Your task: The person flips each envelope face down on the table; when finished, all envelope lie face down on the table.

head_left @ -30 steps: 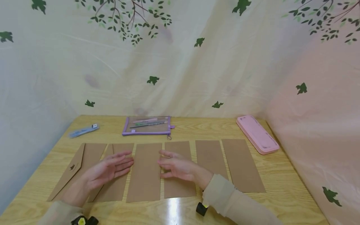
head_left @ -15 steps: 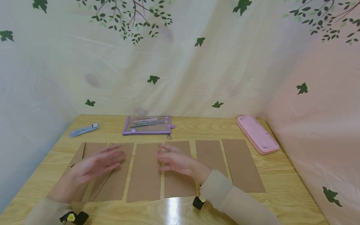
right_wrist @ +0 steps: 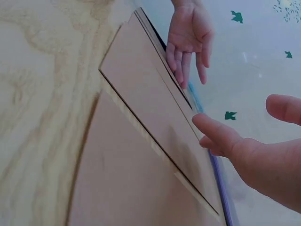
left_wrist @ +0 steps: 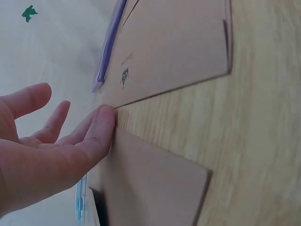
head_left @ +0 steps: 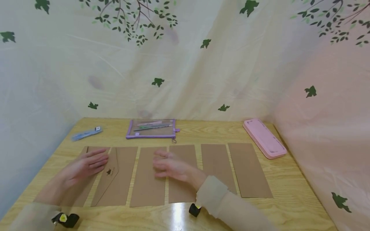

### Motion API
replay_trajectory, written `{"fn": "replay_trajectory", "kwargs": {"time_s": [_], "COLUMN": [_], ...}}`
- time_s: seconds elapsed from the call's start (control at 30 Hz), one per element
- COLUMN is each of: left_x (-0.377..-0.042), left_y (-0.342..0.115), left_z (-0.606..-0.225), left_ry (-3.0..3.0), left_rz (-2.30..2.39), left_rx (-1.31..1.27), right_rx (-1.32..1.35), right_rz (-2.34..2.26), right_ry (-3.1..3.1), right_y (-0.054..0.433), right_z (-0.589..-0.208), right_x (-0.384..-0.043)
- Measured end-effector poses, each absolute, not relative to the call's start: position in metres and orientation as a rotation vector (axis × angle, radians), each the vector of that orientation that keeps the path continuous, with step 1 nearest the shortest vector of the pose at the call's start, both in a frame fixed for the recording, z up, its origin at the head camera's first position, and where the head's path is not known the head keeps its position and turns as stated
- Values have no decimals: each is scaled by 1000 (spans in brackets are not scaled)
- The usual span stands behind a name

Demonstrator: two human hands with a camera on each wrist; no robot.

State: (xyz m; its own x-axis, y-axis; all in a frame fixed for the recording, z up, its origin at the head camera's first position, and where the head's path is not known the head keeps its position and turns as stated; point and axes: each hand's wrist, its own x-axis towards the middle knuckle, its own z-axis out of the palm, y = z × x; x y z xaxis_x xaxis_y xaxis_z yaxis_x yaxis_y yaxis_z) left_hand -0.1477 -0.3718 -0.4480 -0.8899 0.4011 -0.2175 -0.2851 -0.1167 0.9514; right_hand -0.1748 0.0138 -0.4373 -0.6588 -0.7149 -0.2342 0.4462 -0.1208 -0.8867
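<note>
Several brown paper envelopes lie in a row on the table. My left hand (head_left: 82, 168) is over the leftmost envelope (head_left: 82, 195), fingers extended and holding nothing. Beside it, the second envelope (head_left: 124, 183) shows a pointed flap with a small dark print. My right hand (head_left: 174, 166), its fingers relaxed, is over the third envelope (head_left: 147, 192) and the fourth envelope (head_left: 183, 194). In the left wrist view the fingertips (left_wrist: 107, 115) appear close to the envelopes' edges; contact cannot be told. The right wrist view has both hands with nothing gripped.
Farther right lie a fifth envelope (head_left: 215, 160) and a sixth envelope (head_left: 248, 173). Behind the row are a purple-edged clear zip pouch (head_left: 150, 136) with pens and a blue packet (head_left: 86, 133). A pink case (head_left: 264, 138) lies at right. A leaf-patterned cloth (head_left: 185, 64) encloses the table.
My left hand has moved left, from over the second envelope to over the first, exposing the second one's flap and print. My right hand has shifted slightly left. The envelopes stay in place.
</note>
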Motion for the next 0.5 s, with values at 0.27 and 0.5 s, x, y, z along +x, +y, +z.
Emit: {"fn": "replay_trajectory", "kwargs": {"time_s": [0.27, 0.5], "left_x": [-145, -143], "left_y": [-379, -382], "left_z": [-451, -453], "left_ry": [1665, 1514], "left_rz": [2085, 2184], "left_rx": [123, 111], "right_rx": [-296, -315], "right_rz": [-1858, -1826], "right_ry": [1311, 1259], "right_y": [-15, -36], "right_z": [-442, -445], "right_x": [-166, -162]}}
